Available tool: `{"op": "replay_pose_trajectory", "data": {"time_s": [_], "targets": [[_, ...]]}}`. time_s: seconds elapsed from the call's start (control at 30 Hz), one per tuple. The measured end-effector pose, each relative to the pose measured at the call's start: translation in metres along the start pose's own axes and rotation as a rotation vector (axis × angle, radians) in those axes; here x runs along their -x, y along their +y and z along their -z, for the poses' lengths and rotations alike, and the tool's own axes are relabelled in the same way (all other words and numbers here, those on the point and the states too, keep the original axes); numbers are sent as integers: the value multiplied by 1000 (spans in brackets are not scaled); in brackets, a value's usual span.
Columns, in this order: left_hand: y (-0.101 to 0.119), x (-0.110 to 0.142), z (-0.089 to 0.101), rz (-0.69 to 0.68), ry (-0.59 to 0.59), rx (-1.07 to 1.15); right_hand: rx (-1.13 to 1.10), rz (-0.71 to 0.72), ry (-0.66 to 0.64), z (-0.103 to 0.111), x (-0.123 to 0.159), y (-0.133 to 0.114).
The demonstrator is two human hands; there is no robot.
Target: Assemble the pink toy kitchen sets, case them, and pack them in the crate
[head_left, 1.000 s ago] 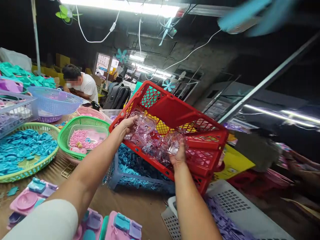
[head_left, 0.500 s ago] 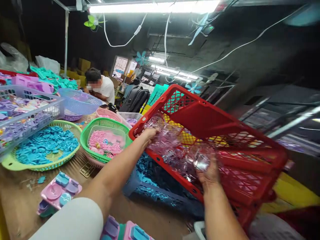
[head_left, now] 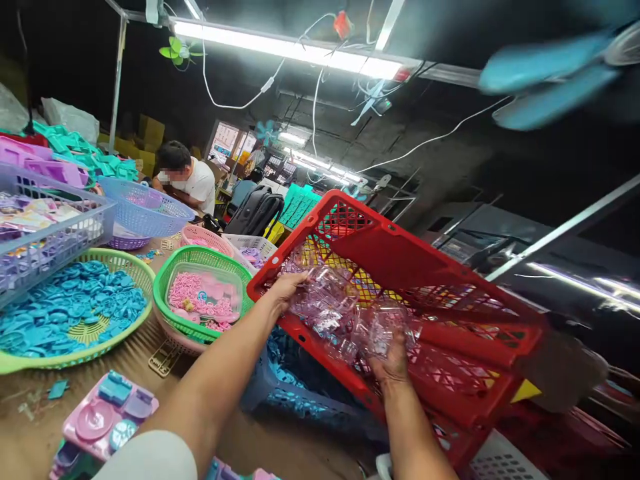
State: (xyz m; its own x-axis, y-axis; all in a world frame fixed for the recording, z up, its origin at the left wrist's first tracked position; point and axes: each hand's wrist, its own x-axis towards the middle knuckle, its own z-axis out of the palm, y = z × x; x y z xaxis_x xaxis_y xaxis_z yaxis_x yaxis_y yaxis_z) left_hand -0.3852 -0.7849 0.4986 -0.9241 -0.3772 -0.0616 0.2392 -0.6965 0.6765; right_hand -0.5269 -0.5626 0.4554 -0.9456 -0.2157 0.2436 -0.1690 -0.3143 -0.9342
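Note:
A red plastic crate (head_left: 400,247) leans at a tilt with its open side toward me, and shiny clear plastic pieces (head_left: 327,297) are heaped along its lower side. My left hand (head_left: 287,288) reaches over the crate's near left rim, closed against the pieces at that end; part of its fingers is hidden. Further right, my right hand (head_left: 393,363) is wrapped around a rounded clear plastic piece (head_left: 384,323). Below the crate is a dark blue basket (head_left: 310,400) with blue parts in it.
On the left stand a yellow-green basket (head_left: 145,293) of blue parts, a green basket (head_left: 163,283) with pink parts, and a translucent crate (head_left: 95,220). A pink toy set (head_left: 83,430) lies on the table in front. A person (head_left: 197,187) sits at the far end.
My view has turned a little, so the crate appears further left and lower. Both hands stay at the clear pieces inside it, and the pieces have shifted slightly.

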Motion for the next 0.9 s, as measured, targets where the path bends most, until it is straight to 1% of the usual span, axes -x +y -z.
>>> {"op": "replay_pose_trajectory", "data": {"time_s": [0.13,0.27,0.37,0.47,0.57,0.6,0.67,0.73,0.8,0.83,0.9], "targets": [[1,-2,-3,-30,40,91,51,-44,-18,5,-7,4],[-2,-11,1,-32,123,152,94,-72,-36,7,-9,9],[-6,-16,4,-25,157,176,104,-73,-35,7,-7,11],[-8,-19,6,-14,179,182,89,-101,-23,7,-5,8],[-9,-21,7,14,197,163,-15,-56,-32,4,-5,-3],[-9,-22,8,22,202,152,-67,-49,-50,2,-5,-7],[-9,-24,9,36,205,126,-164,-79,-120,-5,-2,-15],[-9,-26,9,44,201,97,-231,-147,-237,-16,2,-20],[-9,-28,10,45,189,76,-269,-181,-336,-30,9,-22],[-10,-29,11,45,183,69,-282,-178,-363,-37,12,-22],[-11,-30,13,33,173,67,-302,-139,-373,-50,19,-23]]}}
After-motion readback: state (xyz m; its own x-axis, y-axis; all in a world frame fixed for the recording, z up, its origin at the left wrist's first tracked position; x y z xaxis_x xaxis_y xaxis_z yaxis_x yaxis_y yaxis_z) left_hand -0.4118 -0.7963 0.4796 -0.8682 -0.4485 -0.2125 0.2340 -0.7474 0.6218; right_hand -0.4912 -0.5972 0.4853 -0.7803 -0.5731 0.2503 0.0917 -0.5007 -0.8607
